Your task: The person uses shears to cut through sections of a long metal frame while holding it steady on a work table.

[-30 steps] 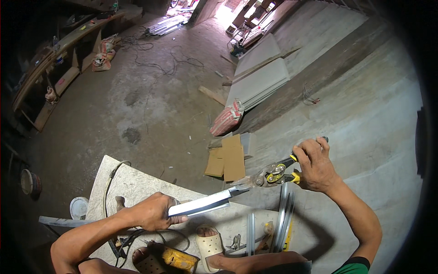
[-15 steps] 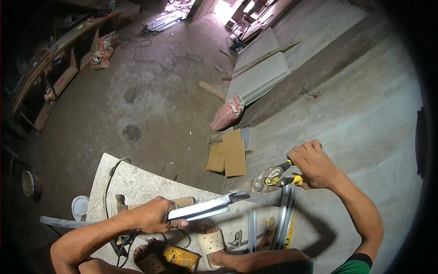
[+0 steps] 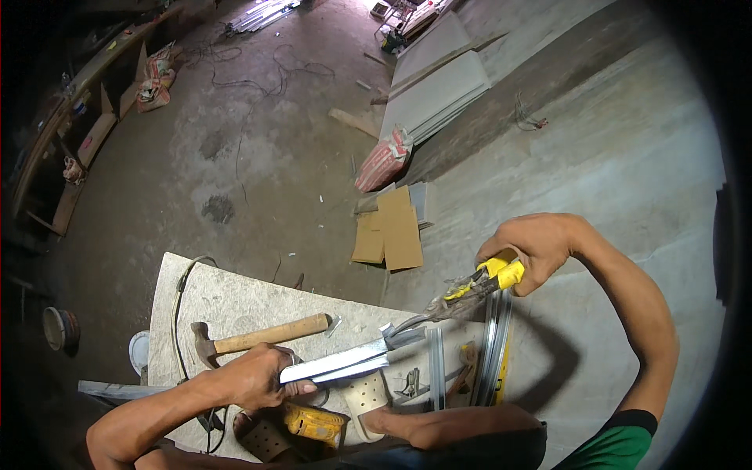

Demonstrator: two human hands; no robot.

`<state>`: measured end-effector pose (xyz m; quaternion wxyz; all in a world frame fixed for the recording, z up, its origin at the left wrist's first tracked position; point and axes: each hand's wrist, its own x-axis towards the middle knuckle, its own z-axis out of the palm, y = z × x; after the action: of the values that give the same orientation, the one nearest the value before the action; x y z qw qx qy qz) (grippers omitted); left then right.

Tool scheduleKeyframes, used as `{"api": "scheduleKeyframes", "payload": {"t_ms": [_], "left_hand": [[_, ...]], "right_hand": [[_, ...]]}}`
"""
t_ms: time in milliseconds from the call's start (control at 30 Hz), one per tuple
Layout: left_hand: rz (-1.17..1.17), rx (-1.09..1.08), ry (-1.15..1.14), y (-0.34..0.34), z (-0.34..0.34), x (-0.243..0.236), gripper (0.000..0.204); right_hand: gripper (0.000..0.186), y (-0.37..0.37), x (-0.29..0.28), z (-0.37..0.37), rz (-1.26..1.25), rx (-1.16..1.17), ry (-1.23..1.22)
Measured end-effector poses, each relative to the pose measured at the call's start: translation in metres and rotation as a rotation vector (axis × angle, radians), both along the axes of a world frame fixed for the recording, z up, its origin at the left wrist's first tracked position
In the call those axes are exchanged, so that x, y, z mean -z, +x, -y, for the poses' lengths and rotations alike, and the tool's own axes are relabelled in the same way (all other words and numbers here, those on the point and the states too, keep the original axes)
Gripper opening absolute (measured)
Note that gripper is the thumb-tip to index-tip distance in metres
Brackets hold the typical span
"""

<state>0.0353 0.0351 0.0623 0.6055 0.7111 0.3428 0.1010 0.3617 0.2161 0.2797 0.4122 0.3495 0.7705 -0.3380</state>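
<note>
My left hand (image 3: 262, 377) is closed around a short U-shaped galvanized metal channel (image 3: 337, 363), held tilted above the board. My right hand (image 3: 534, 249) grips the handles of yellow-and-black tin snips (image 3: 462, 296). The snips' jaws meet the channel's far right end, where a small flap of metal sticks up. A claw hammer (image 3: 270, 334) with a wooden handle lies on the board just beyond my left hand. Below the channel sits a yellow power tool (image 3: 313, 423), partly hidden, between my sandaled feet (image 3: 366, 403).
The pale board (image 3: 243, 290) carries a cable (image 3: 178, 313). Metal channels (image 3: 492, 345) and a clamp-like tool (image 3: 410, 382) lie right of my foot. Cardboard pieces (image 3: 401, 231), a red-striped sack (image 3: 384, 160) and stacked sheets (image 3: 439, 94) line the wall. A bucket (image 3: 60, 329) stands left.
My right hand has turned the tin snips over, and their jaws now sit at the channel's end. A flap there now stands up. The channel has shifted slightly left and the hammer shows more fully.
</note>
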Motion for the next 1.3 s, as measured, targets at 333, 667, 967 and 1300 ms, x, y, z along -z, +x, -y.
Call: {"api": "scheduleKeyframes", "payload": {"t_ms": [333,667,967,1300], "left_hand": [[0.091,0.046,-0.096,-0.013,0.001,0.002,0.040],[0.070,0.065,-0.063,-0.011,0.006,-0.004,0.040],[0.039,0.056,-0.090,-0.011,0.007,0.006,0.043],[0.072,0.077,-0.092,-0.008,0.009,0.016,0.040]], "right_hand": [[0.057,0.017,0.033,0.027,0.079,-0.181,0.062],[0.060,0.031,0.064,0.031,-0.073,-0.222,0.169],[0.047,0.025,0.064,0.034,-0.044,-0.290,0.284],[0.039,0.031,0.069,0.042,-0.016,-0.264,0.278]]}}
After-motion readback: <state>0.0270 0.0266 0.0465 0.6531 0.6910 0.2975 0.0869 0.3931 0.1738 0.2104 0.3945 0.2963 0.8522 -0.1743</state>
